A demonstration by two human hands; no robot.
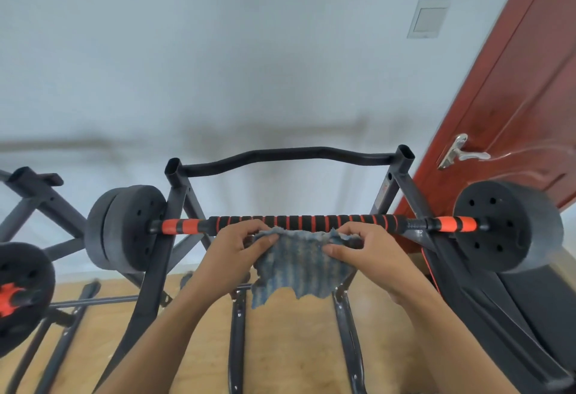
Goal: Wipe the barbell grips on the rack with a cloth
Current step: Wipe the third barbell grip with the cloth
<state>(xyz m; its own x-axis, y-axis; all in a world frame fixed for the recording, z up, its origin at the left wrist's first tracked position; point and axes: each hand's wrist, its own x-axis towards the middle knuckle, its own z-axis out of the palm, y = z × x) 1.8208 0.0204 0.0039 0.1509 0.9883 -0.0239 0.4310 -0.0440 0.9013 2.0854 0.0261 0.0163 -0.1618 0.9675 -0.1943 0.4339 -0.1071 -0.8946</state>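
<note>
At the far left a second set of dark weight plates (21, 287) with an orange hub sits on another frame, apart from the work. Next comes the left pair of plates (124, 228) on the barbell (311, 222), which lies across the black rack (174, 181) with its uprights on either side and a curved crossbar behind.

The short orange grip (180, 226) just inside the left plates is bare, with no cloth on it. The long middle grip (305, 221), black with orange rings, runs between the uprights.

The left hand (233, 253) pinches the top left edge of the cloth (299, 265) between thumb and curled fingers. The cloth, a blue-grey striped rag with ragged edges, hangs stretched between both hands just in front of and below the middle grip; its top edge looks to be at the bar, though motion blur makes it hard to say whether it touches yet. The right hand (371, 253) pinches the top right edge in the same way, thumb under and fingers curled over.

Further right, the other short orange grip (455, 224) is also uncovered, beside the right plate (505, 225), with a red door (514, 97) behind.

As a judgement, the wiping is at an early point: the cloth is spread and lined up with the middle grip but not wrapped round it. Nothing tells whether any grip is already clean, so the middle grip and both orange end grips seem left to do.
</note>
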